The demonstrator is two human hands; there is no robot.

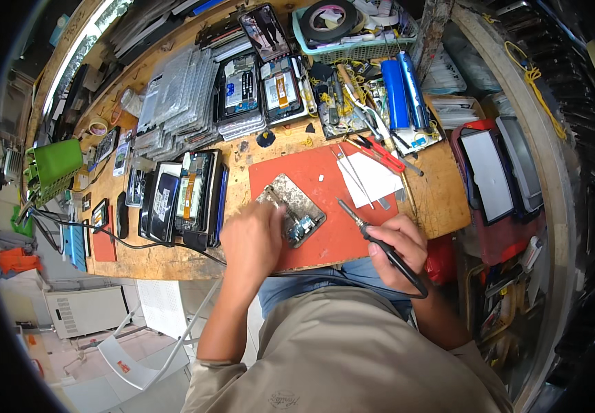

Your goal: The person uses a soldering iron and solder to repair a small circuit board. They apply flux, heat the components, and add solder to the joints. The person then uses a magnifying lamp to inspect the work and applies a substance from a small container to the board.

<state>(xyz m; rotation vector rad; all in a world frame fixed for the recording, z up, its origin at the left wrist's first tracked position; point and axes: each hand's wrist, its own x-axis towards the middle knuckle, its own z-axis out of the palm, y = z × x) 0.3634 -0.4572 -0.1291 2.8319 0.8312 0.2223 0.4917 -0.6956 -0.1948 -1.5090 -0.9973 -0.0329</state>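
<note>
In my right hand (400, 251) is a soldering iron (392, 256) with a black handle, held like a pen, its metal tip pointing up and left over the red mat (335, 237). My left hand (252, 234) is curled at the left side of a worn metal plate (301, 196); its fingertips are partly hidden, so what they pinch is unclear. A small blue-and-silver circuit board piece (302, 228) lies on the plate's lower part. Beyond the iron's tip, tweezers (358, 177) rest across a white sheet (376, 184). A tiny white block (321, 178) sits on the mat.
Opened tablets (188, 189) stand left of my left hand, with a black cable (139, 246) nearby. Stacked clear plastic trays (180, 96) fill the back left. Red-handled pliers (387, 157), blue cylinders (395, 93) and a tool basket (359, 49) lie farther back.
</note>
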